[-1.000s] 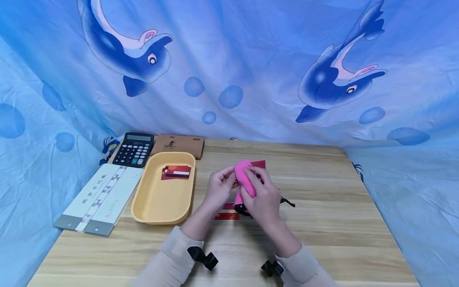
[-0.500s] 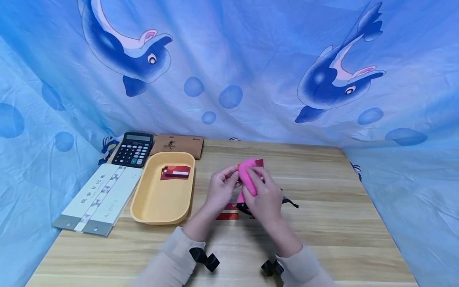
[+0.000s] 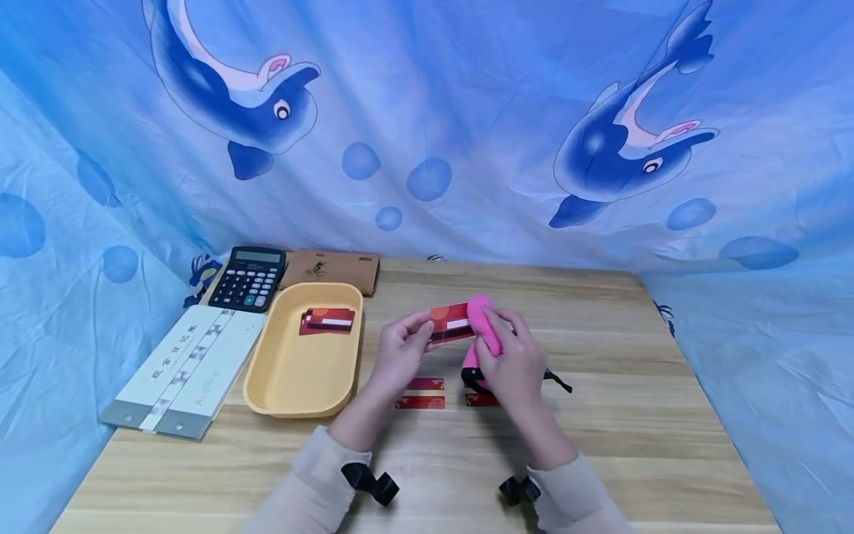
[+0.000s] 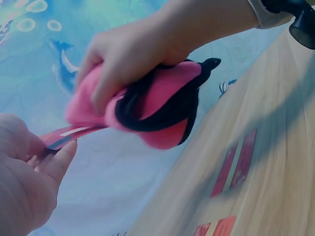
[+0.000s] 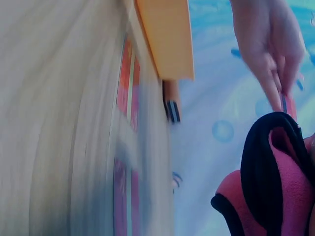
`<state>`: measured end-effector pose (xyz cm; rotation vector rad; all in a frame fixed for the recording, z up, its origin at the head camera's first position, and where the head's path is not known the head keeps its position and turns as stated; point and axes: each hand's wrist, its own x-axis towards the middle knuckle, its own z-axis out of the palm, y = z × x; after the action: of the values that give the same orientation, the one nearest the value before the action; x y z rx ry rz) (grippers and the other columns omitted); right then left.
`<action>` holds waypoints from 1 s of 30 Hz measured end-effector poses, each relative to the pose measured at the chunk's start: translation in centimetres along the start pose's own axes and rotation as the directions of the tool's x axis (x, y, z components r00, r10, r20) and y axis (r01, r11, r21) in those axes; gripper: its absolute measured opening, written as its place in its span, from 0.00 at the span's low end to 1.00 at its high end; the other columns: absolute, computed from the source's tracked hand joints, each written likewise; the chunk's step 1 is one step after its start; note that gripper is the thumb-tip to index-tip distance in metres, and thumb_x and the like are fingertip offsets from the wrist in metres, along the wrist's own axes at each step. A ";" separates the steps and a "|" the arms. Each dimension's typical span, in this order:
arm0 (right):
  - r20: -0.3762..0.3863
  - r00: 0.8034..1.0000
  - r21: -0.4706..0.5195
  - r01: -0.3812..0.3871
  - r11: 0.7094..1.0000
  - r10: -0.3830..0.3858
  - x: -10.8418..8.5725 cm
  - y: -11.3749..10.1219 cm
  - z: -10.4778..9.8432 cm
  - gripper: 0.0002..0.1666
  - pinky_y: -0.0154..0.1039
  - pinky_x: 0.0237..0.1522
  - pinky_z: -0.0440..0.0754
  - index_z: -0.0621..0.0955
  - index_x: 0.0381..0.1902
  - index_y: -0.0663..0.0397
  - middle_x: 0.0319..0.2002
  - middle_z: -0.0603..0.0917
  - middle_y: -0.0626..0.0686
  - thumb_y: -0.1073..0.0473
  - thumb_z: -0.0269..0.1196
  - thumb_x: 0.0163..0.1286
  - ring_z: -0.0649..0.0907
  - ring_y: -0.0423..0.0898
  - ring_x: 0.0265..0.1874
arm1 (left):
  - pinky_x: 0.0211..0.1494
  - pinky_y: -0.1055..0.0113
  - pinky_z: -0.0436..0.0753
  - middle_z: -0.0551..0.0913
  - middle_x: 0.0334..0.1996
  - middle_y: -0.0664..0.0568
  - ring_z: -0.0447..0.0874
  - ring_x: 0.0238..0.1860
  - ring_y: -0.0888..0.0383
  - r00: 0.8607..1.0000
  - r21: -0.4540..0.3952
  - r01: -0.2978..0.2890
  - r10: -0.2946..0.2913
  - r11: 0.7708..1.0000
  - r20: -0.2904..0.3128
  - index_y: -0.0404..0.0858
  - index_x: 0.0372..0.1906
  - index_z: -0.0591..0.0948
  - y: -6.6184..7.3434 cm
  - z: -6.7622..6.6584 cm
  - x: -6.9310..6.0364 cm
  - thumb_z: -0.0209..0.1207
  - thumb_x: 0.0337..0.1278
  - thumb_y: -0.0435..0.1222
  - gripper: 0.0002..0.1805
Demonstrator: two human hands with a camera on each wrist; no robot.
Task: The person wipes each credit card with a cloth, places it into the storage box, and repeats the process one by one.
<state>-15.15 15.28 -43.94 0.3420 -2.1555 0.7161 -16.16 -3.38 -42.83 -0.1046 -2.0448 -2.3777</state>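
My left hand (image 3: 400,352) pinches the left end of a red card (image 3: 448,322) held above the table. My right hand (image 3: 514,363) grips a pink cloth (image 3: 485,326) with black edging, which covers the card's right end. In the left wrist view the pink cloth (image 4: 162,98) bunches under the right hand (image 4: 133,54), and the red card (image 4: 74,133) stretches from it to the left hand (image 4: 24,177). Below the hands, one red card (image 3: 420,403) lies on the table, and another (image 3: 480,400) is partly hidden by the cloth.
A yellow tray (image 3: 303,378) at the left holds several red cards (image 3: 328,320). Beside it lie a white and grey booklet (image 3: 187,363), a black calculator (image 3: 249,278) and a brown wallet (image 3: 333,271). A blue curtain (image 3: 480,133) hangs behind the table.
My right hand has moved right with the pink cloth, away from my left hand, which has shifted slightly left. More of the held card and the second table card now shows.
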 end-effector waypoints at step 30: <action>-0.038 0.993 0.087 -0.109 0.990 0.113 -1.2 4.6 -2.2 0.24 0.52 0.29 0.84 0.88 0.51 0.57 0.44 0.88 0.58 0.66 0.76 0.53 0.87 0.57 0.38 | 0.52 0.63 0.87 0.82 0.48 0.43 0.86 0.42 0.60 0.941 -0.116 0.049 -0.085 0.992 -0.329 0.30 0.63 0.77 2.1 -7.3 2.3 0.63 0.64 0.24 0.23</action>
<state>-15.17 20.24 -45.51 0.2505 -2.1208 0.8726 -18.72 -10.87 -41.68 0.3506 -1.7944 -2.3441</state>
